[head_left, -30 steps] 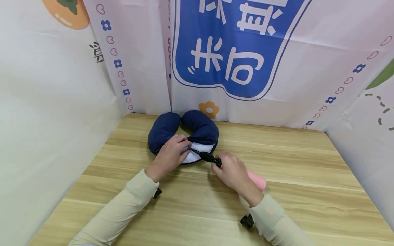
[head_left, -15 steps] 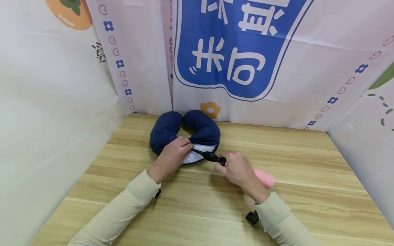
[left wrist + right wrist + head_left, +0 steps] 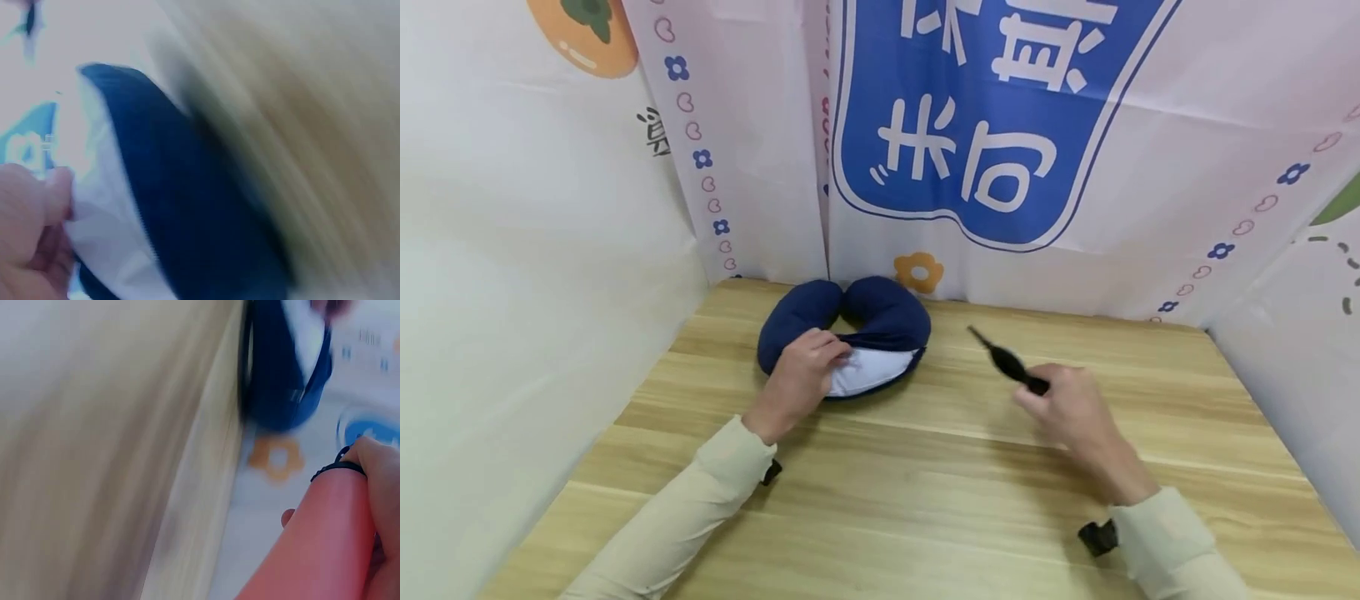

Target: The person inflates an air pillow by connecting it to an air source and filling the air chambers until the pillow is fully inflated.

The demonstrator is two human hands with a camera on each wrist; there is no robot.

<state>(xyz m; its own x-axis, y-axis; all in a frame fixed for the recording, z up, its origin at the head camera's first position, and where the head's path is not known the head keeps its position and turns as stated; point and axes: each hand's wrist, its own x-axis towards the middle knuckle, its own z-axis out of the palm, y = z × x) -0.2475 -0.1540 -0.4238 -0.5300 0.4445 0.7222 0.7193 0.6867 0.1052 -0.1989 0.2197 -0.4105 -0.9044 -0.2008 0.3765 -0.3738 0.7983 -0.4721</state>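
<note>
A navy U-shaped neck pillow (image 3: pixel 887 312) lies at the back of the table, its cover unzipped along the front so that a white inner bladder (image 3: pixel 878 369) shows. My left hand (image 3: pixel 797 375) pinches the pillow at the edge of this opening; in the left wrist view its thumb and fingers meet at the white material. To the right of the pillow, my right hand (image 3: pixel 1071 412) grips an air pump (image 3: pixel 1006 362), whose black tapered nozzle points up and left, away from the pillow. The pump's pink barrel (image 3: pixel 319 531) shows in the right wrist view but is hidden behind the hand in the head view.
The wood-grain table (image 3: pixel 925 508) meets a printed cloth backdrop (image 3: pixel 760 167) right behind the pillow. More cloth hangs along the left and right sides. A black wrist camera (image 3: pixel 1097 537) sits under the right sleeve.
My right hand has moved to the right with the pump, drawing its nozzle away from the pillow's opening. My left hand keeps its hold on the pillow, shifting slightly left.
</note>
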